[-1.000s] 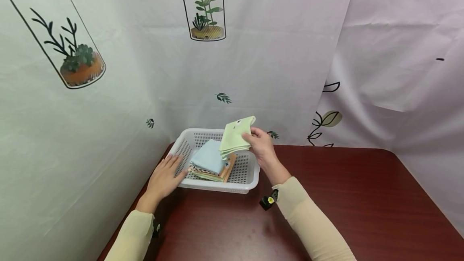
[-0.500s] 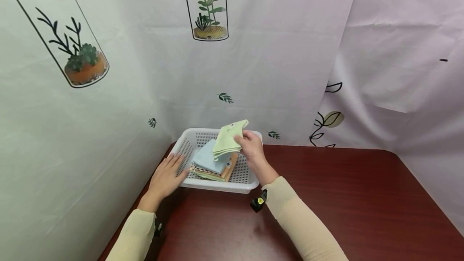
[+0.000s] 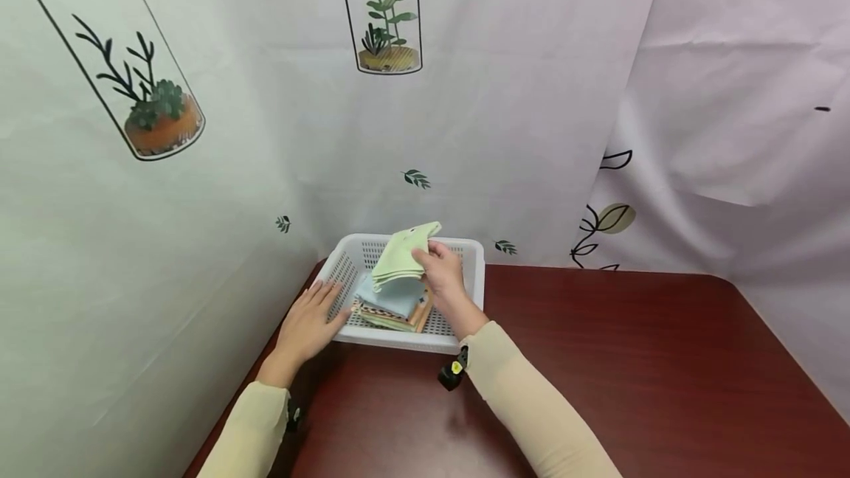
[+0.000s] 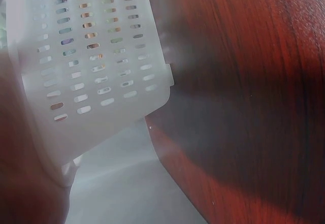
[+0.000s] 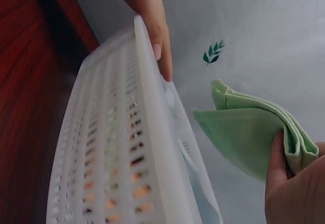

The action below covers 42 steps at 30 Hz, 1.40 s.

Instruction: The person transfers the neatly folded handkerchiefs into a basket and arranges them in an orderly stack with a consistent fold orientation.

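Observation:
A folded light green cloth [image 3: 401, 255] is pinched at its right edge by my right hand [image 3: 443, 276], thumb on top. It hangs over a white plastic basket [image 3: 473, 264] and overlaps the stack inside. That stack has a folded light blue cloth [image 3: 392, 296] on top, with orange and green folded cloths [image 3: 420, 313] beneath. My left hand [image 3: 307, 323] rests with straight fingers on the basket's left rim. In the right wrist view the folded layers of the green cloth [image 5: 249, 132] show between thumb and fingers.
The basket stands on a dark red wooden table [image 3: 598, 360], in its back left corner. A pale curtain [image 3: 505, 109] printed with plants hangs close behind and to the left.
My right hand has moved left with the green cloth, from the basket's right side to above the blue cloth. My left hand stays on the rim.

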Each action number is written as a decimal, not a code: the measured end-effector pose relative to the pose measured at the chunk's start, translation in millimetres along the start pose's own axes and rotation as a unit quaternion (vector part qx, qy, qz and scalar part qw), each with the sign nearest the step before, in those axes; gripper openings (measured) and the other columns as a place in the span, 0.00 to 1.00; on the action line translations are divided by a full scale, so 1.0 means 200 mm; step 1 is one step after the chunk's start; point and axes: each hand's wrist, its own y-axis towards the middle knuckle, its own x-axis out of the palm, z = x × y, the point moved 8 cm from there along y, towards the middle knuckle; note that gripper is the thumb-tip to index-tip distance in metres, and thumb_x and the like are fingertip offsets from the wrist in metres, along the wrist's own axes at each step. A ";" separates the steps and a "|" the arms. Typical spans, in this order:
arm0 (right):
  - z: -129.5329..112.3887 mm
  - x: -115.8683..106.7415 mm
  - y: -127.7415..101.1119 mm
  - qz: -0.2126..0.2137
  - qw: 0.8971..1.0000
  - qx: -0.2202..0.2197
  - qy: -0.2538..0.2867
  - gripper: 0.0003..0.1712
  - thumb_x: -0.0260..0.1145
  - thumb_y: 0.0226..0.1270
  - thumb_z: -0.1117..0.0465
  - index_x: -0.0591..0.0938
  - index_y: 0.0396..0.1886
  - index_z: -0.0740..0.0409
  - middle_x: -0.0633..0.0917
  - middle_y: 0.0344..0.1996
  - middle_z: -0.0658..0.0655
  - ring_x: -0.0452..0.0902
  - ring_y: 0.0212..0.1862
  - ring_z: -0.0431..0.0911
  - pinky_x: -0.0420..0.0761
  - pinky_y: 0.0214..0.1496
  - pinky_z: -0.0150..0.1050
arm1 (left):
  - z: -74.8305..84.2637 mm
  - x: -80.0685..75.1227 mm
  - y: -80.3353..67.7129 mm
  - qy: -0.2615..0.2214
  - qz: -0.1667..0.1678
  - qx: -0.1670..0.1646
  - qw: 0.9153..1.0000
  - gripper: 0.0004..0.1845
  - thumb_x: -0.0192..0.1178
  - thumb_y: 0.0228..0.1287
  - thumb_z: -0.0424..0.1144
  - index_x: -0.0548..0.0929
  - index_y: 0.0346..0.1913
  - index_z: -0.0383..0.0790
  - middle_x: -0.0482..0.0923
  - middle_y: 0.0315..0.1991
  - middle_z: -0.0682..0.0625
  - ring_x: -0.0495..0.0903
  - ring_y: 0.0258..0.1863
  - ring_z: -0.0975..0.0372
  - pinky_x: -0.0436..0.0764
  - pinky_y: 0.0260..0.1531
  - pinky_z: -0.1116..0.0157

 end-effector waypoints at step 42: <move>0.25 0.13 0.00 0.033 0.995 0.095 -0.009 0.24 0.63 0.70 0.69 0.75 0.63 0.73 0.83 0.55 0.69 0.83 0.56 0.57 0.85 0.54 0.45 | 0.00 0.00 0.00 0.002 0.007 -0.003 1.000 0.37 0.54 0.73 0.56 0.67 0.75 0.35 0.66 0.74 0.37 0.55 0.78 0.42 0.54 0.75 0.43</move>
